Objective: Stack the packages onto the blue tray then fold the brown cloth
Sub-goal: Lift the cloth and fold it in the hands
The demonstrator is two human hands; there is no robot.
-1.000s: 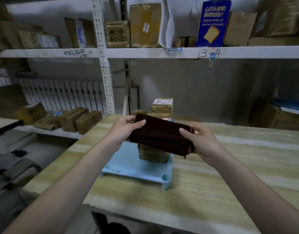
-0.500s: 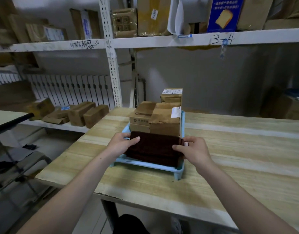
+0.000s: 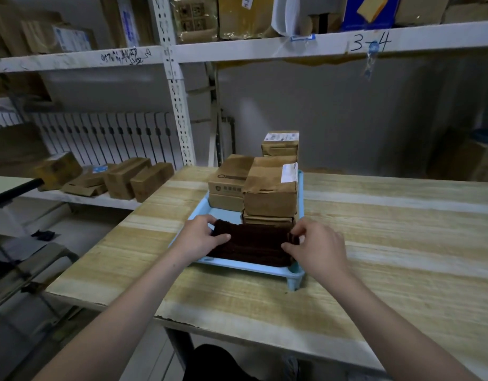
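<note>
— Where is the brown cloth?

— Folded into a thick dark rectangle, lying in the near part of the blue tray, which stands on its short legs on the wooden bench.

— And the hands?

— Both are on the cloth. The left hand grips its left end, thumb on top and fingers curled over the far corner. The right hand pinches the right end, thumb and fingertips closed on the stacked layers at that edge.

— The packages?

— They sit in the far part of the tray, just behind the cloth. A printed cardboard box is on the left; a tape-wrapped brown package with a white label lies on another flat parcel on the right. A further labelled package shows behind these; I cannot tell whether it rests in the tray or on the bench.

— Anything else around?

— A white metal shelf rack stands behind the bench, loaded with cardboard boxes, with "3-4" handwritten on the upper shelf edge. More brown boxes lie on a low shelf to the left.
</note>
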